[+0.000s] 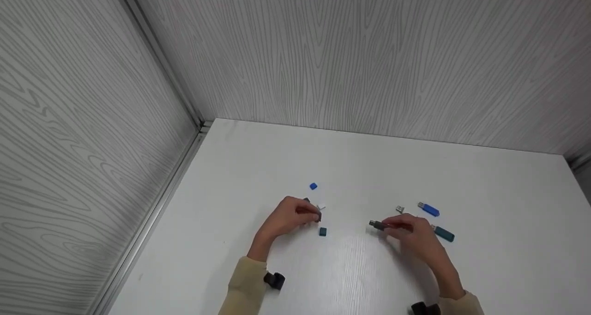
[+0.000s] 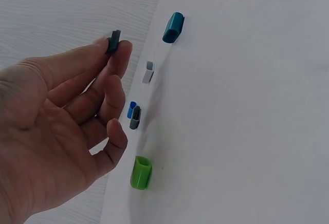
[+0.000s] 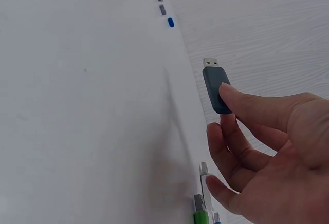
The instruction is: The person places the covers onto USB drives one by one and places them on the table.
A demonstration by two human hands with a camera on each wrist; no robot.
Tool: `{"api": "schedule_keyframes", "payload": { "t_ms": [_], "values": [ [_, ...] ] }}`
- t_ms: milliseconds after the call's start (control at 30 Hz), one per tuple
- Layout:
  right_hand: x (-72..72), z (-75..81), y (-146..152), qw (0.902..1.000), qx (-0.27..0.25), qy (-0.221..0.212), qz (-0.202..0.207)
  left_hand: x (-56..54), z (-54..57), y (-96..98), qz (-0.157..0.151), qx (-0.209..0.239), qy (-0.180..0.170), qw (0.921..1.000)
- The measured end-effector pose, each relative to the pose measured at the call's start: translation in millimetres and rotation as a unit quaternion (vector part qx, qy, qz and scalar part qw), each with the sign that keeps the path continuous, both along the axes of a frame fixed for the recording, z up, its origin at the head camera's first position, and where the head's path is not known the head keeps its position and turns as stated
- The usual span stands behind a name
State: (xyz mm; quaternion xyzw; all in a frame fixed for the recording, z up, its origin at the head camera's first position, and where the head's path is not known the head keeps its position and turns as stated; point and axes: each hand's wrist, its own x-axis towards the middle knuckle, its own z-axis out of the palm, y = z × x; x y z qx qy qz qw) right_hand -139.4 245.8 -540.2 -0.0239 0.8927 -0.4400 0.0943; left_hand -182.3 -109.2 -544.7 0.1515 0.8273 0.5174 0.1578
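Between thumb and index fingertip, my left hand (image 1: 291, 217) pinches a small dark USB stick cap (image 2: 113, 41), held up over the white table. My right hand (image 1: 413, 234) grips a dark grey USB stick (image 3: 217, 89) by its body, its bare metal plug pointing left toward the cap in the head view. Cap and stick are apart, a wide gap between them. Around the left hand lie loose caps: teal (image 1: 322, 232), blue (image 1: 313, 186), white (image 2: 148, 72), dark grey (image 2: 135, 117) and green (image 2: 141, 172). In the head view the left hand hides the green one.
Beside the right hand lie uncapped USB sticks: a blue one (image 1: 429, 209), a teal one (image 1: 444, 233), a white one (image 3: 205, 188) and a green one (image 3: 201, 217). Wood-grain panels (image 1: 323, 56) rise at the table's back and left.
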Motion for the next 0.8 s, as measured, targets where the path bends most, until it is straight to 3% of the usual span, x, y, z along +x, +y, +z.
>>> {"api": "schedule_keyframes", "payload": {
  "t_ms": [200,500,800],
  "values": [
    [3.4,-0.2,-1.7,0.9996,-0.024,-0.014,0.004,1.2,-1.2,2.7,-0.016,0.016,0.006,0.9997],
    [6.8,-1.3,-3.8,0.9982,-0.048,-0.035,-0.006,3.1,-1.7,8.0,-0.016,0.017,0.000,0.9997],
    [12.8,-2.0,-6.8,0.9858,-0.144,-0.085,-0.009,13.3,-4.4,14.3,-0.001,0.016,0.002,0.9999]
  ]
}}
